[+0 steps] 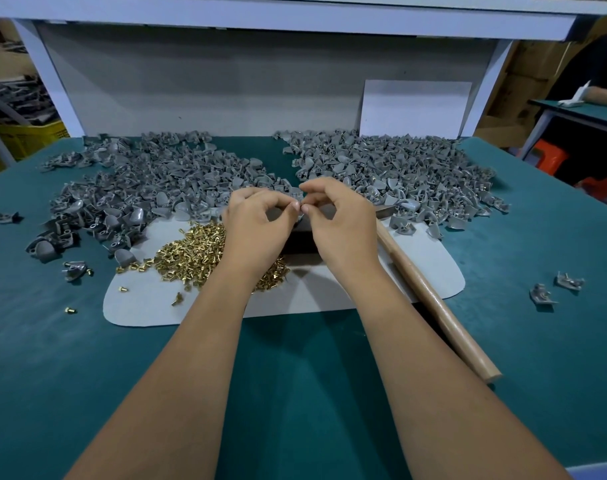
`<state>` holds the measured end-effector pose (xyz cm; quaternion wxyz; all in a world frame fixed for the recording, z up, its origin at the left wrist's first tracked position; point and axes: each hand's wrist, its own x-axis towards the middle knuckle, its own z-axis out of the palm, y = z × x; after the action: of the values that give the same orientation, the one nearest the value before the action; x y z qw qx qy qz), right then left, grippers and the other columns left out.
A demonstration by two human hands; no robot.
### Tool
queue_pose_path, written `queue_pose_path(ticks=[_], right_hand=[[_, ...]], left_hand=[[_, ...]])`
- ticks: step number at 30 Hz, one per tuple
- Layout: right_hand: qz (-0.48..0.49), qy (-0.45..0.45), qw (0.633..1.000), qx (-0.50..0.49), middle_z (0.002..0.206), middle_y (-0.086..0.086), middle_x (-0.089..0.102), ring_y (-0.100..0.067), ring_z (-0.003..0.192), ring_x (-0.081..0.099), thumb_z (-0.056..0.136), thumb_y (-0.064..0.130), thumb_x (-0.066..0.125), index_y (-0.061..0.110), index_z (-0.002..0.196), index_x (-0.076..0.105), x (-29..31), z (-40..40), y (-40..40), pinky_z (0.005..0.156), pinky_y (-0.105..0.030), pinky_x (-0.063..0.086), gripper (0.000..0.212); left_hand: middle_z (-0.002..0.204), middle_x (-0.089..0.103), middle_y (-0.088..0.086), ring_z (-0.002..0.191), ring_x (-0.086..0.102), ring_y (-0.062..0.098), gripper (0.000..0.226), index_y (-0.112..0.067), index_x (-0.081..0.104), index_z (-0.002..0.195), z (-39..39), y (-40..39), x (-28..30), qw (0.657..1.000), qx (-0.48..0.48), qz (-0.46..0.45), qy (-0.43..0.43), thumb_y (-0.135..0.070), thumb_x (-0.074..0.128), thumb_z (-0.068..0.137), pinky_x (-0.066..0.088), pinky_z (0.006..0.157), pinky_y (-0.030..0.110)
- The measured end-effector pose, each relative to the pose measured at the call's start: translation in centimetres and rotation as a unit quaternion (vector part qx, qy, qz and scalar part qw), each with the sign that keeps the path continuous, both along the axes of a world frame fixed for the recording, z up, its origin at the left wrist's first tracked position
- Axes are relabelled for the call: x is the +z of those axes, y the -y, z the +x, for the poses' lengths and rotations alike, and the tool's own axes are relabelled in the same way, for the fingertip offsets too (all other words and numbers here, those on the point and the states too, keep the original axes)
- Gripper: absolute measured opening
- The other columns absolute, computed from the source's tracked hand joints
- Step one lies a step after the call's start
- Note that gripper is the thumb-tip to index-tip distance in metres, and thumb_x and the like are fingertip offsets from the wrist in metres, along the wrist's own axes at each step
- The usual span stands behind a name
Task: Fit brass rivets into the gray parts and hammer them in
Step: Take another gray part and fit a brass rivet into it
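Both hands pinching together, held item hidden, hammer head obscured

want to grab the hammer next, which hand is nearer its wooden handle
Right. The right hand is just beside the hammer handle, which lies to its right; the left hand sits farther away, over the brass rivets.
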<state>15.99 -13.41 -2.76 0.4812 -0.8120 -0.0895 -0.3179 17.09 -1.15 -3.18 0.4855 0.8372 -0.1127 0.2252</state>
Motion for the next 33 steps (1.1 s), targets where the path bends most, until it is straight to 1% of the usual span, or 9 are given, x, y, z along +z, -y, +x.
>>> queue_pose_path(ticks=[7,10,16,18,20,21,24,29,33], right_hand=[[0.005,-0.01,1.0,0.002,0.082,0.011,0.064,-0.005,0.081,0.06,0.081,0.001,0.068,0.02,0.099,0.07,-0.3,0.1,-0.1,0.072,-0.006,0.043,0.026],[0.011,-0.017,1.0,0.004,0.084,0.008,0.065,-0.006,0.083,0.059,0.081,0.005,0.069,0.017,0.088,0.073,-0.2,0.1,0.0,0.076,-0.013,0.046,0.015],[0.045,-0.051,0.998,-0.007,0.079,0.017,0.065,0.005,0.079,0.058,0.086,0.012,0.065,0.025,0.083,0.068,-0.2,0.1,0.5,0.068,-0.007,0.043,0.013],[0.054,-0.065,0.996,-0.016,0.078,0.019,0.064,0.009,0.078,0.056,0.088,0.014,0.063,0.026,0.083,0.068,-0.3,0.3,0.7,0.066,-0.003,0.04,0.013],[0.054,-0.075,0.995,-0.018,0.076,0.02,0.063,0.011,0.078,0.055,0.088,0.015,0.063,0.027,0.082,0.067,-0.3,0.4,0.8,0.064,-0.002,0.039,0.013],[0.052,-0.081,0.995,-0.018,0.076,0.02,0.063,0.01,0.077,0.055,0.088,0.016,0.063,0.026,0.082,0.067,-0.4,0.4,0.8,0.064,-0.002,0.039,0.013],[0.035,-0.093,0.995,-0.017,0.077,0.016,0.063,0.003,0.076,0.057,0.088,0.016,0.063,0.022,0.084,0.069,-0.5,0.6,0.8,0.067,-0.011,0.043,0.01],[-0.006,-0.116,0.993,-0.02,0.076,0.013,0.063,-0.008,0.077,0.059,0.087,0.015,0.062,0.021,0.081,0.068,-0.5,0.8,0.8,0.074,-0.029,0.049,0.01],[-0.091,-0.109,0.989,-0.027,0.089,0.004,0.063,-0.017,0.084,0.058,0.087,0.015,0.061,0.021,0.08,0.065,-0.3,0.7,0.9,0.081,-0.04,0.049,0.011]], left_hand=[[0.088,0.052,-0.028,0.124,0.039,0.016,0.018,-0.032,0.067,0.079,0.2,0.0,-0.2,1.0,0.001,-0.017,-0.008,-0.019,0.066,0.091,0.03,0.11,0.049],[0.09,0.053,-0.026,0.125,0.038,0.015,0.014,-0.028,0.07,0.083,0.2,-0.1,-0.2,0.999,-0.009,-0.031,-0.009,-0.019,0.065,0.092,0.03,0.111,0.043],[0.111,0.067,0.003,0.117,0.058,0.023,0.015,-0.026,0.073,0.095,0.9,-1.1,-0.1,0.993,-0.02,-0.092,-0.067,-0.02,0.06,0.094,0.046,0.104,0.046],[0.123,0.057,0.001,0.125,0.049,0.018,0.02,-0.032,0.071,0.106,1.1,-1.5,-0.4,0.995,0.013,-0.062,-0.081,-0.02,0.061,0.093,0.036,0.113,0.036],[0.12,0.051,-0.005,0.131,0.037,0.015,0.027,-0.032,0.07,0.115,1.2,-1.5,-0.7,0.996,0.029,-0.008,-0.08,-0.021,0.063,0.092,0.026,0.112,0.026],[0.114,0.052,-0.007,0.132,0.034,0.017,0.025,-0.03,0.071,0.114,1.2,-1.4,-0.8,0.997,0.027,0.019,-0.074,-0.022,0.063,0.092,0.025,0.112,0.029],[0.101,0.061,-0.013,0.13,0.037,0.022,0.013,-0.026,0.076,0.101,1.3,-0.9,-0.9,0.996,0.018,0.074,-0.049,-0.024,0.066,0.092,0.029,0.112,0.043],[0.101,0.067,-0.013,0.129,0.039,0.024,0.01,-0.026,0.077,0.096,1.2,-0.7,-0.9,0.995,0.022,0.093,-0.018,-0.026,0.07,0.089,0.028,0.111,0.048],[0.103,0.067,-0.012,0.13,0.036,0.023,0.01,-0.03,0.076,0.095,1.1,-0.6,-1.1,0.995,0.02,0.099,-0.007,-0.026,0.069,0.089,0.027,0.111,0.049]])
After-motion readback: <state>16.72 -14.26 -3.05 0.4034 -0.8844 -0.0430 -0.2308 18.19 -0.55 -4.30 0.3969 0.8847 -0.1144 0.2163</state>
